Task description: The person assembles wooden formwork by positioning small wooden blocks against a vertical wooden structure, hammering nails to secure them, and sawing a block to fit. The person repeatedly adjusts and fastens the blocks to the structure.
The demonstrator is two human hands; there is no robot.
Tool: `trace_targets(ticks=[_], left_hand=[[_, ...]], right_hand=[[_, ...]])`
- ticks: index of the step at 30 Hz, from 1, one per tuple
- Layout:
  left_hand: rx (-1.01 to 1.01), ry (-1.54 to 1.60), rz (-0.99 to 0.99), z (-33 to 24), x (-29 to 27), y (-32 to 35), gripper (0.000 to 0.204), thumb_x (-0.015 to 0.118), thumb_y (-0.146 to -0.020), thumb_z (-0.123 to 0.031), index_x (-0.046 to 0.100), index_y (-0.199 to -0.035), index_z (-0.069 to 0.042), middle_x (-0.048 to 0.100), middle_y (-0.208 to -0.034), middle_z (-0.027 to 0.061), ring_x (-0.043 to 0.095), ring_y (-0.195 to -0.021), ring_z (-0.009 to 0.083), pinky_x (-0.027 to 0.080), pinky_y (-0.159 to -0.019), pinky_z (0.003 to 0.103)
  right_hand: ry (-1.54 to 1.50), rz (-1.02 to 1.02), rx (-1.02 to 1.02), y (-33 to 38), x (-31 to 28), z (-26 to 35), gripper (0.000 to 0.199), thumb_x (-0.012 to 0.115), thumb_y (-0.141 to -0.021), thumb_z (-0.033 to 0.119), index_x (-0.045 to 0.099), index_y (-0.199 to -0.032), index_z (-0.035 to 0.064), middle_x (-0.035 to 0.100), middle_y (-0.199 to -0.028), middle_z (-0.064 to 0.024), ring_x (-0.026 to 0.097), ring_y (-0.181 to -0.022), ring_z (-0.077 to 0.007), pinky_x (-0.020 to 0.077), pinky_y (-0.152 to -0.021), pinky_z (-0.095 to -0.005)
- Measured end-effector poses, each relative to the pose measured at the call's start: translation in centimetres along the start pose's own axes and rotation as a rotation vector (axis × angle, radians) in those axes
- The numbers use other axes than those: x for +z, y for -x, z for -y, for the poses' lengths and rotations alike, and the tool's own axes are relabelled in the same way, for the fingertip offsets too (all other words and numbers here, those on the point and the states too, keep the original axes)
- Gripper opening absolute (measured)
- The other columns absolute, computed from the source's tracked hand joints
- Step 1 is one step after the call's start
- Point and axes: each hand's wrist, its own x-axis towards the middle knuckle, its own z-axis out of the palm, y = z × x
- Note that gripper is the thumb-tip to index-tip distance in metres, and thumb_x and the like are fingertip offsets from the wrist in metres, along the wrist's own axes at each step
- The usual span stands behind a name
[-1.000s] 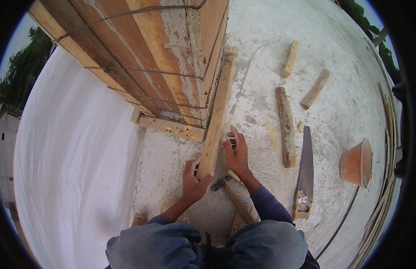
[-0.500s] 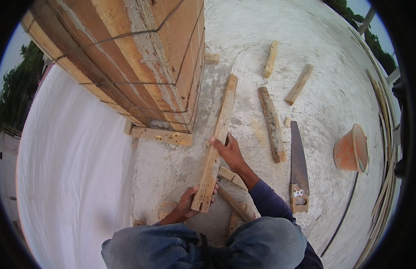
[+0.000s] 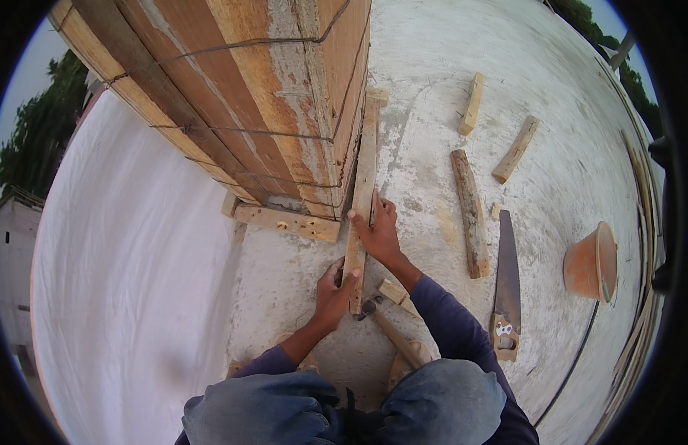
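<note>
A long wooden batten (image 3: pixel 365 167) stretches away from me, close along the right side of a boarded column form (image 3: pixel 244 81) bound with wire. My left hand (image 3: pixel 331 300) grips the batten near its close end, thumb on top. Farther up, my right hand (image 3: pixel 381 236) is closed round it from the right side. At the foot of the form lies a short wood block (image 3: pixel 292 224) with holes in it. A hammer (image 3: pixel 394 335) rests on the floor just below the batten's near end. Beside the hammer is another short wood piece (image 3: pixel 394 291), partly behind my right forearm.
To the right lie a handsaw (image 3: pixel 508 259), a rough round-edged stick (image 3: pixel 471 215) and two short wood offcuts (image 3: pixel 471 104). An orange bucket (image 3: pixel 583 265) stands beyond, near a dark rod (image 3: pixel 574 363) and long poles (image 3: pixel 640 193). A white surface (image 3: pixel 129 259) borders the left.
Both hands have moved the batten forward and in against the form's right side. My left hand has shifted from under the batten's end to its left side. The hammer's head now shows.
</note>
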Motion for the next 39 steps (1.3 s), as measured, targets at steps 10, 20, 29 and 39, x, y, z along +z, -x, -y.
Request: trace_targets(ticks=[10,20,29,39], left_hand=[[0.419,-0.648,-0.182,0.9,-0.9,-0.5,0.073,0.081,-0.093,-0.023,0.042,-0.148,0.005,0.057,-0.126,0.02,0.056,-0.118,0.0301,0.048,-0.101,0.043],[0.479,-0.878,-0.153,2.4,-2.5,-2.0,0.072,0.081,-0.087,-0.017,0.047,-0.143,0.014,0.048,-0.128,0.0231,0.046,-0.124,0.0401,0.042,-0.106,0.049],[0.522,-0.819,-0.22,2.6,-2.0,-2.4,0.065,0.08,-0.085,-0.014,0.052,-0.138,0.013,0.051,-0.124,0.0222,0.049,-0.121,0.0394,0.044,-0.104,0.049],[0.563,-0.756,-0.076,1.2,-5.9,2.0,0.064,0.083,-0.08,-0.011,0.059,-0.136,0.009,0.058,-0.121,0.0202,0.06,-0.112,0.0348,0.052,-0.095,0.043]], right_hand=[[-0.161,0.122,0.03,0.5,0.7,-2.5,0.073,0.072,-0.101,0.033,0.046,-0.152,-0.0121,0.056,-0.116,-0.0221,0.055,-0.114,-0.0323,0.0496,-0.097,-0.0426],[-0.194,0.095,0.095,0.1,1.4,-1.4,0.071,0.077,-0.095,0.029,0.053,-0.147,-0.0125,0.058,-0.099,-0.0206,0.062,-0.094,-0.0321,0.0528,-0.082,-0.0412],[-0.144,0.134,0.106,-0.4,1.2,-1.1,0.07,0.079,-0.097,0.026,0.051,-0.15,-0.0104,0.058,-0.103,-0.0153,0.07,-0.091,-0.023,0.0584,-0.08,-0.0374],[-0.134,0.036,-0.024,0.5,-6.2,-1.0,0.07,0.059,-0.092,-0.001,0.045,-0.159,0.0103,0.048,-0.131,-0.0158,0.059,-0.11,-0.0254,0.0549,-0.087,-0.0382]])
